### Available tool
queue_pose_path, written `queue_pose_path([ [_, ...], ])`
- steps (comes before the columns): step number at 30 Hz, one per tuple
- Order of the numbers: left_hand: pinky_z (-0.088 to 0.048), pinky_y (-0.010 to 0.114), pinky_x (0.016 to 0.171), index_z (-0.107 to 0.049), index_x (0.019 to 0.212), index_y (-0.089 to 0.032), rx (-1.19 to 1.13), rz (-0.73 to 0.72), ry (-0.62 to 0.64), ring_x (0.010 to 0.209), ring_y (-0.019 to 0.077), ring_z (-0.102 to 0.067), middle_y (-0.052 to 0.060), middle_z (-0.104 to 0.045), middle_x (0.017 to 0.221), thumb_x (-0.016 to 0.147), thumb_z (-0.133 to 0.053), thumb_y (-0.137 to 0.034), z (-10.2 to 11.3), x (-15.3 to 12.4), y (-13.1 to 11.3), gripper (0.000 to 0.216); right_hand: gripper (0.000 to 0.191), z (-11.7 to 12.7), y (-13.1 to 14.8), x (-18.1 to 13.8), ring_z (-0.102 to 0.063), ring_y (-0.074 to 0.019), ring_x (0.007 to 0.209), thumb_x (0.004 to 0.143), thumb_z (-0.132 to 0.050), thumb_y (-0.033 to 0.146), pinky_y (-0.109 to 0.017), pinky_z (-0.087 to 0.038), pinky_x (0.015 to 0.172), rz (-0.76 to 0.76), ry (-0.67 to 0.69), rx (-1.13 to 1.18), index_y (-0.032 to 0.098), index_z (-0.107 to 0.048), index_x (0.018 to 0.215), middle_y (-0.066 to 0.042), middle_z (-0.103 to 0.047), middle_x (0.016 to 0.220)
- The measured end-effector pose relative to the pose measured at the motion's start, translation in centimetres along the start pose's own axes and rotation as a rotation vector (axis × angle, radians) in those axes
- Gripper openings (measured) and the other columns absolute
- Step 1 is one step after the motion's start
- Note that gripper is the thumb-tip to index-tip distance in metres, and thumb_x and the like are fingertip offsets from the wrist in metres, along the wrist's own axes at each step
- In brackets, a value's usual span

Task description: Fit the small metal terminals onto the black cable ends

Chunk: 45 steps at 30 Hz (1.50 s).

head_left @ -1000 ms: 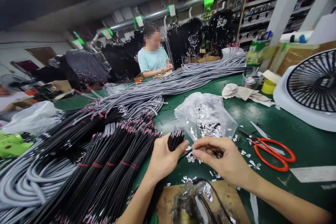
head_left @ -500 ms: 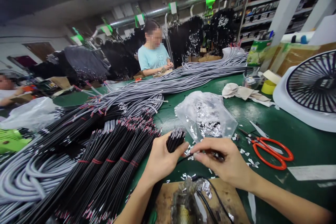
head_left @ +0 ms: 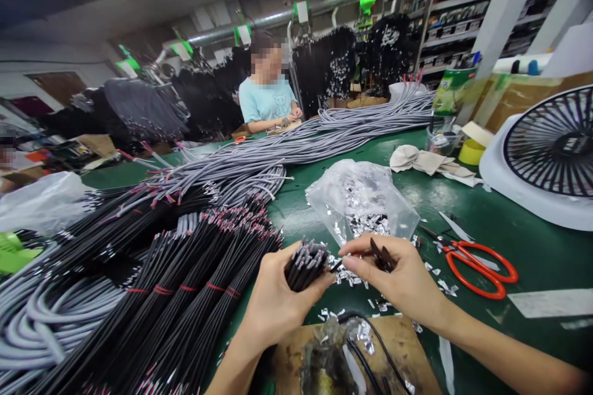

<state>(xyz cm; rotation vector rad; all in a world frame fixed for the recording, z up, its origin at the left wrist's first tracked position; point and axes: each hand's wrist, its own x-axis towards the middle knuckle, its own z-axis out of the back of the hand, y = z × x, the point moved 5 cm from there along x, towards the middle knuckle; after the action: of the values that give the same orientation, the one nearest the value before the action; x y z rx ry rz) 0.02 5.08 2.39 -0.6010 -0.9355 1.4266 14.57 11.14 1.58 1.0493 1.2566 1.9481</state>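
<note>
My left hand (head_left: 280,293) is wrapped round a bundle of black cables (head_left: 303,268), whose grey and silver cut ends point up. Close beside it, my right hand (head_left: 398,271) pinches the end of a single black cable (head_left: 336,266) between thumb and forefinger, near my left thumb. A dark two-pronged tool (head_left: 382,254) sticks up from the curled fingers of the right hand; its exact kind is unclear. Below the hands, a worn metal fixture (head_left: 327,355) sits on a wooden board (head_left: 398,345) with black leads beside it. Silver foil scraps (head_left: 349,278) lie behind the hands.
Tied bundles of black cables (head_left: 185,296) and grey cables (head_left: 296,147) cover the left and back of the green table (head_left: 463,210). A plastic bag (head_left: 364,191) of foil pieces stands ahead. Red-handled scissors (head_left: 482,268) and a fan (head_left: 551,154) are right. A person (head_left: 269,99) sits opposite.
My left hand and its bundle have shifted slightly left and down, showing more of the cut ends. The right hand has turned, so the two-pronged tool shows more clearly.
</note>
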Motion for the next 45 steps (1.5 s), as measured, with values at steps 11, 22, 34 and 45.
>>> queue_pose_path([
  [11, -0.042, 0.022, 0.05, -0.059, 0.067, -0.014, 0.131, -0.047, -0.106, 0.054, 0.0132, -0.052, 0.0, -0.058, 0.06, 0.073, -0.063, -0.024, 0.3, -0.5, -0.2, 0.012, 0.019, 0.0, 0.3, -0.2, -0.054, -0.0133, 0.058, 0.081, -0.054, 0.029, -0.024, -0.039, 0.049, 0.031, 0.0, -0.049, 0.017, -0.069, 0.08, -0.003, -0.064, 0.069],
  [22, -0.043, 0.022, 0.047, -0.06, 0.068, -0.014, 0.167, -0.031, -0.218, 0.051, 0.013, -0.054, 0.0, -0.06, 0.059, 0.073, -0.064, -0.026, 1.1, -0.9, -0.3, 0.014, 0.023, -0.2, 0.2, -0.6, -0.059, -0.0148, 0.089, 0.084, -0.053, 0.029, -0.026, -0.045, 0.078, 0.097, -0.014, -0.179, 0.022, -0.063, 0.104, -0.002, -0.065, 0.097],
  [34, -0.042, 0.022, 0.047, -0.06, 0.065, -0.014, 0.194, -0.075, -0.217, 0.05, 0.0131, -0.054, 0.0, -0.06, 0.057, 0.072, -0.064, -0.026, 0.9, -0.7, -0.8, 0.015, 0.02, -0.4, 0.4, -0.5, -0.061, -0.0135, 0.071, 0.084, -0.054, 0.024, -0.025, -0.046, 0.063, 0.129, 0.009, -0.169, 0.023, -0.069, 0.097, -0.001, -0.069, 0.082],
  [45, -0.04, 0.021, 0.045, -0.055, 0.066, -0.016, 0.125, -0.056, -0.139, 0.048, 0.0117, -0.052, -0.002, -0.056, 0.056, 0.074, -0.064, -0.03, 0.9, -0.7, -0.4, 0.018, 0.02, -0.2, 0.4, -0.3, -0.061, -0.0152, 0.072, 0.086, -0.051, 0.027, -0.026, -0.045, 0.063, 0.065, 0.036, -0.154, 0.022, -0.07, 0.085, -0.001, -0.068, 0.077],
])
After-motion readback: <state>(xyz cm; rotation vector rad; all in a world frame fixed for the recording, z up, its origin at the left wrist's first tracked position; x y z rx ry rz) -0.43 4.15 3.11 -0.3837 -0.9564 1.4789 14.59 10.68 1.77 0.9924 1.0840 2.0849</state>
